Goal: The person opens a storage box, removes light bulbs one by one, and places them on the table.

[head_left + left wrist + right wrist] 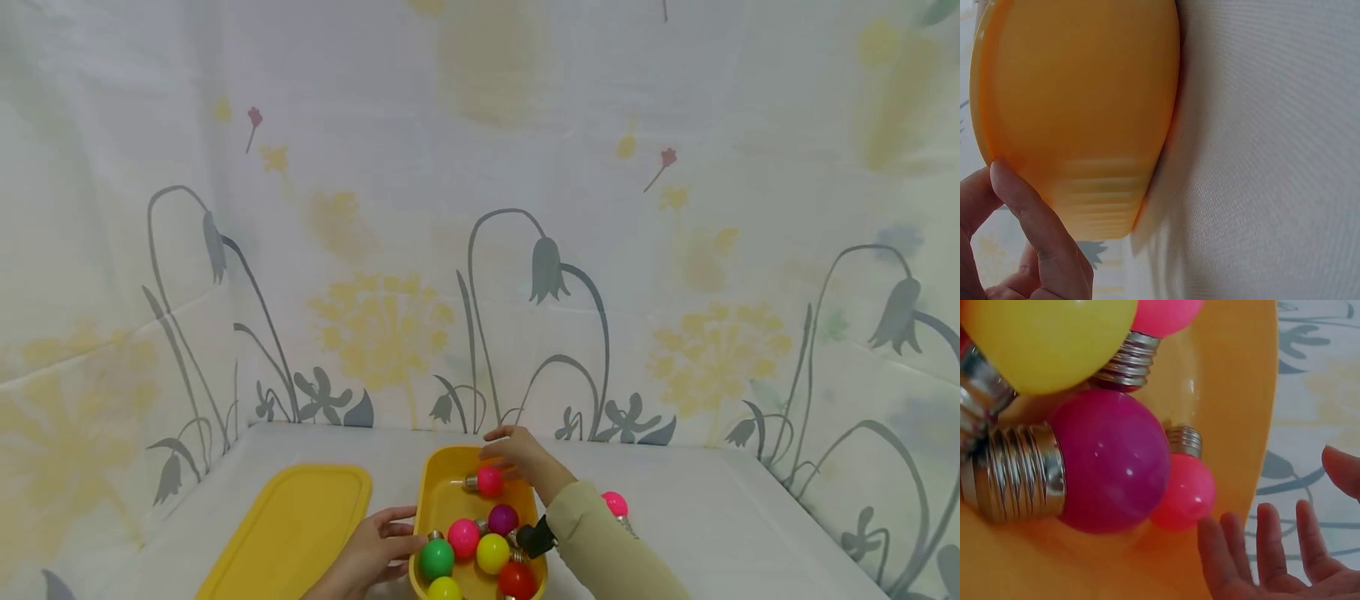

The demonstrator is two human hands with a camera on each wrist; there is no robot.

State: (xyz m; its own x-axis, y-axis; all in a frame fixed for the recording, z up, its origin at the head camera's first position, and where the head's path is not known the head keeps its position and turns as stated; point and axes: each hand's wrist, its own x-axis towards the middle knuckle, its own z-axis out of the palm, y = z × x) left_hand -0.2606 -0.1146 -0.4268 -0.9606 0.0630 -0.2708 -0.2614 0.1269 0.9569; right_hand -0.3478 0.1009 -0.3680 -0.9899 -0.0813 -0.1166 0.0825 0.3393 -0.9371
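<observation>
Hovering open-fingered, the right hand (517, 457) is reaching just above the pink bulb (489, 482) at the tub's (435, 492) far end, lower centre; the left hand (378, 546) is steadying the tub's near-left rim, fingers relaxed.

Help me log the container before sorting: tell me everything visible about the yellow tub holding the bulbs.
The yellow tub is an open, oblong, smooth plastic-looking container with rounded corners, standing upright on the white cloth. Coloured bulbs fill its near end; one pink bulb lies farther back. The left hand touches its left wall; the right hand is over its far end.
</observation>
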